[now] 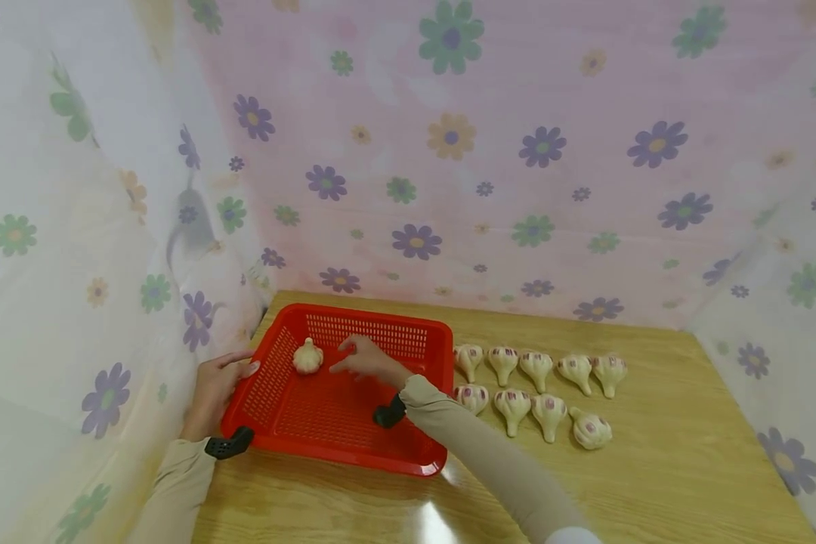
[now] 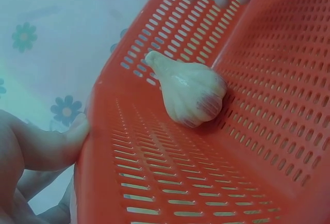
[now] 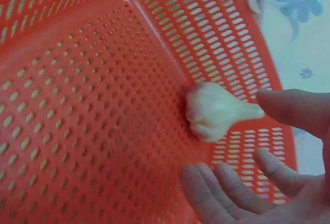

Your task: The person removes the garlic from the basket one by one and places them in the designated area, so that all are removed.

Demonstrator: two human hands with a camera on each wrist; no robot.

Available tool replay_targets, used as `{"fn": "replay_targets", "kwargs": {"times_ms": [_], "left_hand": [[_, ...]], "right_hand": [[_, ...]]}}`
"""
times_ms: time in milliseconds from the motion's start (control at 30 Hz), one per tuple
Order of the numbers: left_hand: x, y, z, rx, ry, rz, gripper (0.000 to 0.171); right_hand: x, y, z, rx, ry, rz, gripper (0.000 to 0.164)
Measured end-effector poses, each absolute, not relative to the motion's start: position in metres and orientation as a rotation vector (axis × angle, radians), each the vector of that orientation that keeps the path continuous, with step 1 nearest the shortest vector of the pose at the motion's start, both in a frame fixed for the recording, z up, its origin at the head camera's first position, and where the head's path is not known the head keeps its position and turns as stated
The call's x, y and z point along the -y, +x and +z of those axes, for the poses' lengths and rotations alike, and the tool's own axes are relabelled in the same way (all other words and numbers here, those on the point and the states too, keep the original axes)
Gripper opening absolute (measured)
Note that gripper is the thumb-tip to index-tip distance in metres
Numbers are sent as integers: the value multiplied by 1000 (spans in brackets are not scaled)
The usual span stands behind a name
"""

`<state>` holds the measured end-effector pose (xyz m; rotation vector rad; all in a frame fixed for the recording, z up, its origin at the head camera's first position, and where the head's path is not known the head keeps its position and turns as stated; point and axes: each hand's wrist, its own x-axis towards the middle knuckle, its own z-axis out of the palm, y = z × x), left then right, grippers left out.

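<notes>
A red plastic basket (image 1: 323, 412) with slotted walls stands at the left of the table. Inside it, one garlic bulb (image 1: 308, 358) with purple patches sits in the far left corner; its stem leans toward the wall in the right wrist view. My left hand (image 1: 214, 389) holds the basket's left rim, thumb on the edge and fingers outside. Over the basket, my right hand (image 1: 370, 361) has its fingers spread near that bulb and grips nothing. The right thumb (image 3: 289, 108) is close to the stem; whether they touch I cannot tell.
Right of the basket, several more garlic bulbs (image 1: 537, 369) lie in two rows on the wooden table (image 1: 680, 453). One bulb (image 1: 590, 429) at the front row's right end lies turned another way. Flower-patterned sheets (image 1: 489, 219) enclose the back and sides.
</notes>
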<state>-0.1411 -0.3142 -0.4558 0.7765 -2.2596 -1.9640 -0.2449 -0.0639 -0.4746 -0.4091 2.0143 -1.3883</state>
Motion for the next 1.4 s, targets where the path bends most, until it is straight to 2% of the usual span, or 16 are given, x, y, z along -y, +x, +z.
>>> {"fn": "replay_targets", "kwargs": {"times_ms": [300,600,900,1167,1400], "left_hand": [[312,-141,-457,2248,781,-1982,46],[320,-137,-454,2285,812,-1932,48],[315,-143,-455,2257,801,-1958,45],[315,-144,-455,2271,833,-1963,46],[315,-145,-456,2300,819,-1909,44]], "right_hand": [[97,-247,-492,-2125,-348,-1535,45],[127,-246,-513,-2190,-320,-1516,63],[128,-246,-504,-2058,-405,-1504,72],[136,-241,-502,-1910,-341,-1552,61],[143,-230,-507,-1996,-422,-1439,45]]}}
